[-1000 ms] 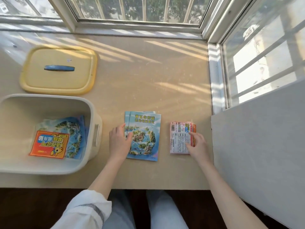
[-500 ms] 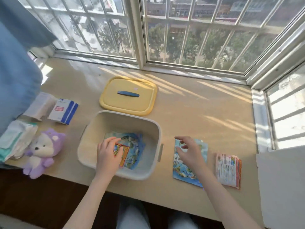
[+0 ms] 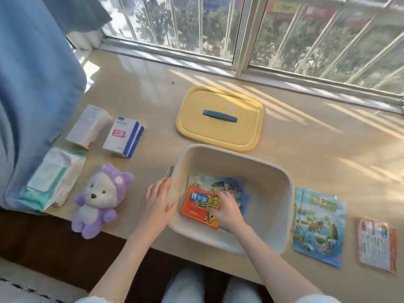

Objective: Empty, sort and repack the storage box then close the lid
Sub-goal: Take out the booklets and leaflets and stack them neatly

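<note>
Storage box near counter edge; right hand inside.

Beige windowsill, sun-striped. Toward the far edge, a yellow lid, flat. At the near edge, a storage box. Left of it a plush toy, then a pack of wipes; behind these, a white carton beside a blue-striped carton. Right of the box, map booklets, then packets.

Box stands mid-sill. From it: lid at 12 o'clock; booklets, then leaflet stack, at 3; plush toy at 9; cartons at 10. Inside, packet lies on map sheet.
</note>
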